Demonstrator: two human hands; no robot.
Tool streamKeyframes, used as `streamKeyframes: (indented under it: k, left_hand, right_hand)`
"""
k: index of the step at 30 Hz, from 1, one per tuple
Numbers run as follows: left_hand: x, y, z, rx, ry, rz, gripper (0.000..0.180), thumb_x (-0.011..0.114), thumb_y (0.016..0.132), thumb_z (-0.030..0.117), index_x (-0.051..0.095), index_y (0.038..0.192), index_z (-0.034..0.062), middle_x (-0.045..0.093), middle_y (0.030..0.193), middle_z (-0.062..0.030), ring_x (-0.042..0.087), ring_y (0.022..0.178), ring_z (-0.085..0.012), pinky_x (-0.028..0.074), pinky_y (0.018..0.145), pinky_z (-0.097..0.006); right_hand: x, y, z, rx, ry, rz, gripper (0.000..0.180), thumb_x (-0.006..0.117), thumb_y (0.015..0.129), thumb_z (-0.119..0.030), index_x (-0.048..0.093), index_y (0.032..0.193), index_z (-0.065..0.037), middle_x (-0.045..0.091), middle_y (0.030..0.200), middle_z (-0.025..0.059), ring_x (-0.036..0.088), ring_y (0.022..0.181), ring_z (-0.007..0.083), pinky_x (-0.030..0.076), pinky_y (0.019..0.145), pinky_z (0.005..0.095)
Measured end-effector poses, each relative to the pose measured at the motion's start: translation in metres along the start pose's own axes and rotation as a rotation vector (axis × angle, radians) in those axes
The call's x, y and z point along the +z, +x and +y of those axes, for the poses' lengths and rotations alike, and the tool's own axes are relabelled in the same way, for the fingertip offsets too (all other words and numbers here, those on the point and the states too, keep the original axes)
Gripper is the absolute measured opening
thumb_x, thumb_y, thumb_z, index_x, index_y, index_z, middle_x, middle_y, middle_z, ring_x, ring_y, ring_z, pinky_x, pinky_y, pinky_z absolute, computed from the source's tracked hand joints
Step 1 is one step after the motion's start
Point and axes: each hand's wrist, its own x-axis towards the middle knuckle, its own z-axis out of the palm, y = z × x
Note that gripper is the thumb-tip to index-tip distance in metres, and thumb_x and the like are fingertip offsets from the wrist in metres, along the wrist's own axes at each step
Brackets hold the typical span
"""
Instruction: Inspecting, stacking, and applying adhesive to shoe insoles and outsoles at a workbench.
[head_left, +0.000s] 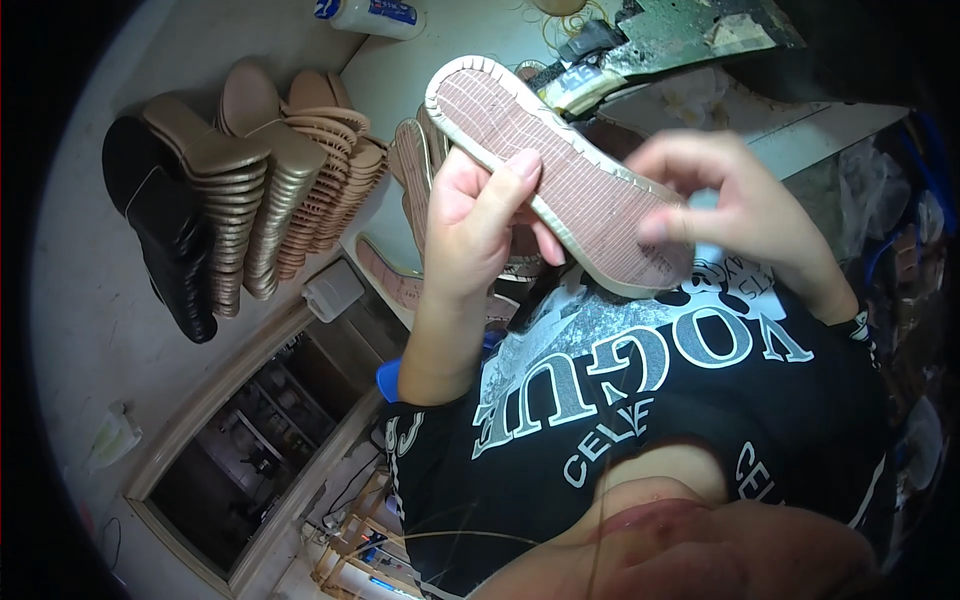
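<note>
A shoe insole (580, 185) is held up tilted in front of my chest, its pinkish lined underside showing. A pale cover is folded over its rim in small pleats. My left hand (478, 215) is closed on its left edge, thumb on the lined face and the other fingers behind. At the right edge near its lower end, my right hand (735, 195) has its thumb over the face and its fingers bent round the rim; both are slightly blurred. More insoles with pinkish undersides (412, 165) lie behind my left hand on the pale table (415, 75).
At the left stand stacked black insoles (160, 225), gold insoles (205, 150) and pinkish insoles (330, 130). A worn green machine (690, 45) occupies the far right of the table. A white bottle (372, 17) lies at the back. Clear plastic bags (870, 200) hang at the right.
</note>
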Motion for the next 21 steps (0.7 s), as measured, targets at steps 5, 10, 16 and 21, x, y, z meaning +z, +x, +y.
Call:
streamKeyframes:
  k: [5, 10, 16, 21]
  left_hand:
    - [0.027, -0.016, -0.011, 0.14, 0.167, 0.142, 0.023, 0.048, 0.097, 0.009, 0.047, 0.112, -0.007, 0.065, 0.092, -0.0151, 0.064, 0.065, -0.0148, 0.052, 0.048, -0.022]
    - [0.034, -0.03, -0.022, 0.282, 0.464, 0.139, 0.028, 0.051, 0.095, 0.008, 0.043, 0.115, -0.0097, 0.064, 0.084, -0.0136, 0.064, 0.061, -0.0153, 0.052, 0.047, -0.024]
    - [0.037, -0.041, -0.03, 0.333, 0.54, 0.183, 0.021, 0.054, 0.093, 0.008, 0.047, 0.102, -0.0088, 0.064, 0.068, -0.0098, 0.062, 0.051, -0.013, 0.048, 0.044, -0.025]
    - [0.031, -0.045, -0.033, 0.247, 0.49, 0.154, 0.022, 0.05, 0.096, 0.009, 0.049, 0.11, -0.0079, 0.061, 0.091, -0.0118, 0.062, 0.064, -0.0143, 0.052, 0.048, -0.023]
  right_hand:
    - [0.014, 0.011, -0.014, -0.568, -0.821, 0.368, 0.022, 0.071, 0.076, -0.014, 0.067, 0.093, 0.0, 0.068, 0.083, 0.0154, 0.067, 0.071, 0.0243, 0.053, 0.065, 0.0316]
    - [0.026, 0.011, -0.032, -0.537, -1.213, 0.162, 0.016, 0.067, 0.071, -0.013, 0.063, 0.078, 0.0, 0.063, 0.073, 0.0133, 0.064, 0.067, 0.0285, 0.051, 0.062, 0.0365]
    - [0.026, 0.027, -0.045, -0.53, -1.277, -0.01, 0.014, 0.066, 0.069, -0.011, 0.055, 0.067, -0.002, 0.057, 0.063, 0.011, 0.059, 0.062, 0.0291, 0.048, 0.058, 0.0382]
    - [0.032, 0.033, -0.026, -0.653, -1.123, 0.207, 0.015, 0.066, 0.07, -0.009, 0.055, 0.063, -0.002, 0.054, 0.059, 0.0101, 0.058, 0.056, 0.0228, 0.046, 0.056, 0.0329]
